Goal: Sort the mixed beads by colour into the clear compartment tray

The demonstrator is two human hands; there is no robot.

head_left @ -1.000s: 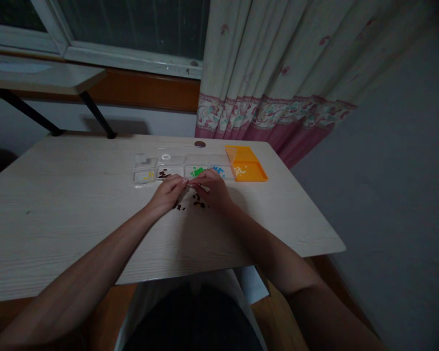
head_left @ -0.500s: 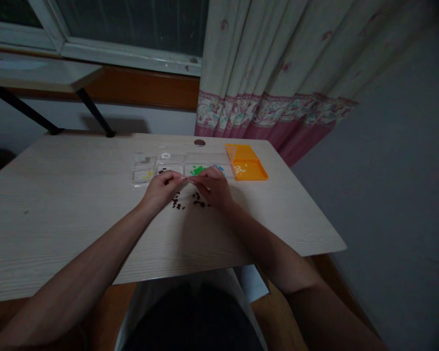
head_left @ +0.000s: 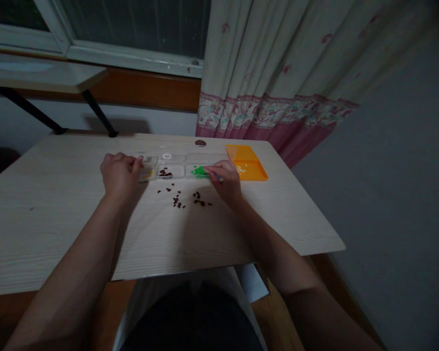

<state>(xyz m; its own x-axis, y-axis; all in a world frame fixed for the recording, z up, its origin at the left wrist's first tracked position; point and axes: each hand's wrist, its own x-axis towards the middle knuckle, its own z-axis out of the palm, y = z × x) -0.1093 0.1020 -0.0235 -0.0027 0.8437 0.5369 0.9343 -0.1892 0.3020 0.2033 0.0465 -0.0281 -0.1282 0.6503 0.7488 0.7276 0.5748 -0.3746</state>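
Observation:
My left hand (head_left: 120,174) is at the left clear box (head_left: 152,161), fingers curled and thumb against the forefinger over its yellow pieces (head_left: 150,173). Whatever it may pinch is too small to make out. My right hand (head_left: 227,181) reaches the edge of the green pieces (head_left: 198,170), thumb and forefinger pressed together; what is between them cannot be seen. It hides most of the blue pieces beside it. In another clear compartment lie dark brown pieces (head_left: 165,172). Loose brown pieces (head_left: 177,201) and dark pieces with a little yellow (head_left: 199,201) are scattered on the table.
An open orange box (head_left: 254,170) with white pieces (head_left: 242,168) stands right of the clear boxes. A brown oval (head_left: 200,143) lies near the back edge of the table (head_left: 278,214). A raised shelf (head_left: 47,73) is at the left, a curtain (head_left: 263,97) behind.
My hands were together above the loose pieces and have parted. The left went left to the yellow pieces; the right shifted slightly right, fingertips now at the green pieces.

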